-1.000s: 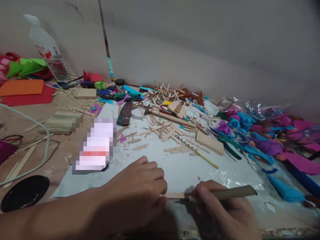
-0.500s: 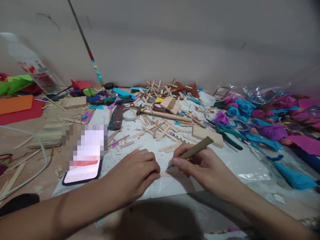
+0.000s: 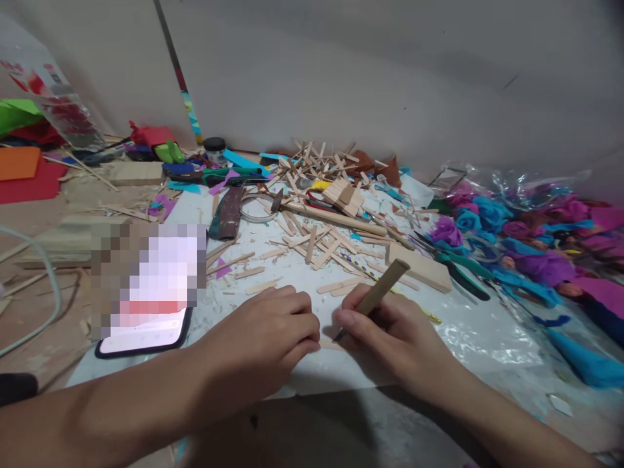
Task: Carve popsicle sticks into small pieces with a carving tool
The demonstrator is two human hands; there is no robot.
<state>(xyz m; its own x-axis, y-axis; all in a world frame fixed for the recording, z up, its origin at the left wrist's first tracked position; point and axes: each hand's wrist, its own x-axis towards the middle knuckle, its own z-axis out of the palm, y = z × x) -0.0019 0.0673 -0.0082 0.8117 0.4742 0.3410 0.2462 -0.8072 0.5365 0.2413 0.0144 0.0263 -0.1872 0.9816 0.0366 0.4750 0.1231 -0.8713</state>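
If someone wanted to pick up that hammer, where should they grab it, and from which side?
The hammer looks best gripped near the free end of its wooden handle, coming from above and from the person's right. Its head lies to the left, while the long, slim handle slants rightward and slightly nearer the person, among loose sticks.

Craft stick, lower centre of the frame: left end out of my sight at the left hand, fingertips curled under. Olive-brown tool, in the right hand: point too small to judge. Spotted pencil, right of centre: middle hidden behind tool and hand. Phone, lower left: screen largely pixelated, unreadable. Bottle, upper left: neck cropped. Dark object, lower left edge: cut off, unidentifiable.
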